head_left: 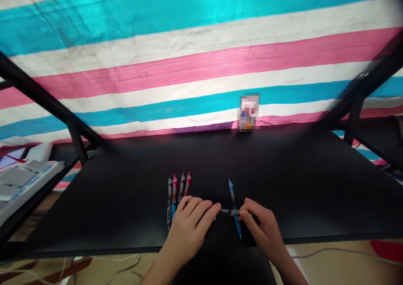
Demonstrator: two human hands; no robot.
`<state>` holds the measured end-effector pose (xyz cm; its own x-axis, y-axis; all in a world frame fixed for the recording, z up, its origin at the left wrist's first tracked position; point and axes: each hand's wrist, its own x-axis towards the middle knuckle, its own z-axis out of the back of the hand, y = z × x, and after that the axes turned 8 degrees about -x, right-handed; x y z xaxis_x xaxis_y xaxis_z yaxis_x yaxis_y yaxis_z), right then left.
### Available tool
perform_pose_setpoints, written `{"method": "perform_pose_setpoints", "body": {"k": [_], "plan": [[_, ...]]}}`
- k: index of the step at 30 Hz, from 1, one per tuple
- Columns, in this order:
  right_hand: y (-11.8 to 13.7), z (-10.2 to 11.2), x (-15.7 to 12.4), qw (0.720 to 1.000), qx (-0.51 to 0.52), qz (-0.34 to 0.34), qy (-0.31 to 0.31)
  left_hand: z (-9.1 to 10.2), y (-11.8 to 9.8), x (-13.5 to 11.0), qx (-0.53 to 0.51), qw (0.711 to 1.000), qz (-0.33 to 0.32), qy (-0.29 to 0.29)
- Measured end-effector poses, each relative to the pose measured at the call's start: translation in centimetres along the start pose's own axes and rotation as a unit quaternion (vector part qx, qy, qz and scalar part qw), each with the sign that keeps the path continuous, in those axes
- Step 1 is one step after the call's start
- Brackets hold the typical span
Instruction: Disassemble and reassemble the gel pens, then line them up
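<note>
Both my hands rest at the near edge of a black table [283, 180]. Between them they hold a dark pen [227, 212] lying crosswise: my left hand [192, 224] grips its left end with curled fingers, and my right hand [261, 226] pinches its right end. A blue pen [233, 201] lies lengthwise on the table under the held pen, next to my right hand's fingers. Several pens [178, 190] with red, black and blue parts lie side by side just beyond my left hand.
A small blurred box [248, 112] stands at the table's far edge against a cloth [189, 66] striped cyan, white and pink. Black frame bars slant at left [37, 96] and right [362, 92]. A white device [22, 180] sits on a shelf at left. Cables lie on the floor.
</note>
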<state>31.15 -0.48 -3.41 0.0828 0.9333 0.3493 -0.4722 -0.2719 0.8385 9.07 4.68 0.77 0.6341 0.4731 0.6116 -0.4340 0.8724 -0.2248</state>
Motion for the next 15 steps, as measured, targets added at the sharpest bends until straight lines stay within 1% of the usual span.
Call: {"method": "perform_pose_setpoints", "body": {"k": [5,10,13,15], "plan": [[0.0,-0.8,0.1,1.000,0.004,0.008,0.007,0.1,0.0,-0.6,-0.017,1.000,0.026,-0.005],[-0.3,-1.4,-0.2,1.000,0.012,-0.015,0.013,-0.3,0.5,-0.7,-0.025,0.999,0.043,0.002],[-0.3,-1.3,-0.3,0.999,0.018,-0.037,0.011,-0.2,0.9,-1.4,-0.043,0.997,0.071,-0.002],[-0.4,-1.1,-0.2,0.998,0.024,-0.050,0.006,0.0,1.0,-2.0,-0.069,0.992,0.104,-0.012]]}}
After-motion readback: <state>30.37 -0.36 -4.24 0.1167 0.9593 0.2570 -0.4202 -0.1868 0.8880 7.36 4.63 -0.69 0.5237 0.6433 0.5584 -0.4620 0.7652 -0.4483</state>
